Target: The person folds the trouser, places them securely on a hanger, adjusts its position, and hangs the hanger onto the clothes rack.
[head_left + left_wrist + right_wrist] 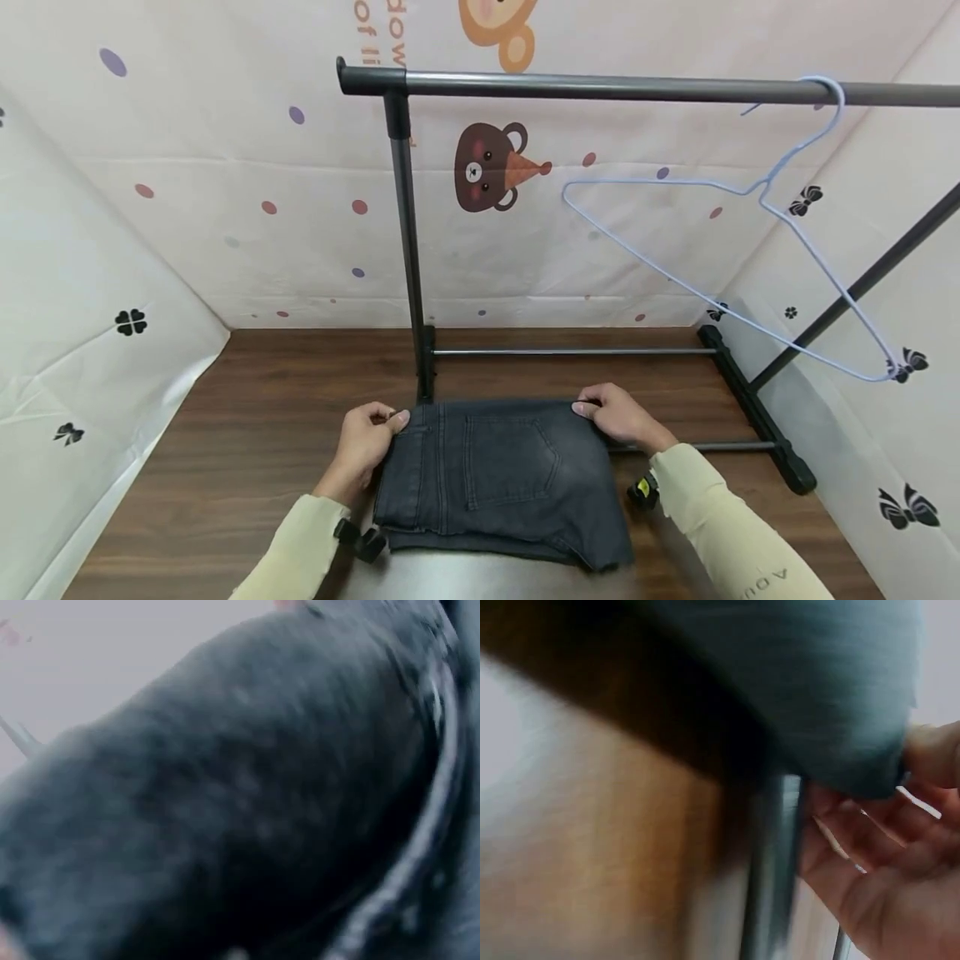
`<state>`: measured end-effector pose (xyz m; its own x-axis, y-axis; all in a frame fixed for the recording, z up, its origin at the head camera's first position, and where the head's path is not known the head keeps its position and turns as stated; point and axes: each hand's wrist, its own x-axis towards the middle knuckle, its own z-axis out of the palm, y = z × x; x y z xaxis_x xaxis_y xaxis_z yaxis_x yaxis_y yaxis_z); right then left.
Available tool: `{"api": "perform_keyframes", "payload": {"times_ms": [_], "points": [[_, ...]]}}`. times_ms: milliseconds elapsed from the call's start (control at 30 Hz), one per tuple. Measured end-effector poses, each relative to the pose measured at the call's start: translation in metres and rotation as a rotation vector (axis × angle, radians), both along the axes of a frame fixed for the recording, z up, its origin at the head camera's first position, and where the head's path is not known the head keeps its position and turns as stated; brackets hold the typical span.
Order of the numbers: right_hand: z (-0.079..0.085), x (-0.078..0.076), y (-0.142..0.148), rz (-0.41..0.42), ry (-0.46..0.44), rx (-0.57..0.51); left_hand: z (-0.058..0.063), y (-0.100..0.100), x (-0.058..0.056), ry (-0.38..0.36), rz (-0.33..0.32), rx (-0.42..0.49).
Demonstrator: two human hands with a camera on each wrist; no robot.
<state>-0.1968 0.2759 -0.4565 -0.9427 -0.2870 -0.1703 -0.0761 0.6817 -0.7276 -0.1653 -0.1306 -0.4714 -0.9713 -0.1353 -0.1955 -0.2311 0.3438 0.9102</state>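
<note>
Folded dark denim jeans [510,467] hang between my two hands in the head view, with a stitched back pocket facing up. My left hand [365,442] pinches their upper left corner between thumb and fingers. At the upper right corner, my right hand [618,414] grips the edge, thumb on top. In the right wrist view the right hand [900,847] has thumb and fingers on the tip of the denim [832,697]. Blurred dark denim [225,780] fills most of the left wrist view, which hides nearly all of the left hand.
A dark metal clothes rack [600,86] stands ahead, its post [408,242] just beyond the jeans. On its bar hangs a light blue wire hanger [765,179], toward the right. Below lies a brown wood-grain surface [247,467]; white patterned sheets [247,108] enclose the back and sides.
</note>
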Motion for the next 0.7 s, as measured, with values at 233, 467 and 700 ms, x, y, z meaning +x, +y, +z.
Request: {"api": "perform_keyframes", "payload": {"times_ms": [233, 467, 700], "points": [[0.006, 0.042, 0.001, -0.088, 0.106, 0.211, 0.001, -0.018, 0.034, -0.171, -0.231, 0.023], [0.025, 0.106, -0.007, 0.042, 0.004, 0.388, 0.008, -0.037, 0.060, -0.410, -0.516, 0.218], [0.025, 0.153, -0.014, 0.260, 0.066, 0.568, 0.007, -0.034, 0.065, -0.477, -0.536, 0.386]]}}
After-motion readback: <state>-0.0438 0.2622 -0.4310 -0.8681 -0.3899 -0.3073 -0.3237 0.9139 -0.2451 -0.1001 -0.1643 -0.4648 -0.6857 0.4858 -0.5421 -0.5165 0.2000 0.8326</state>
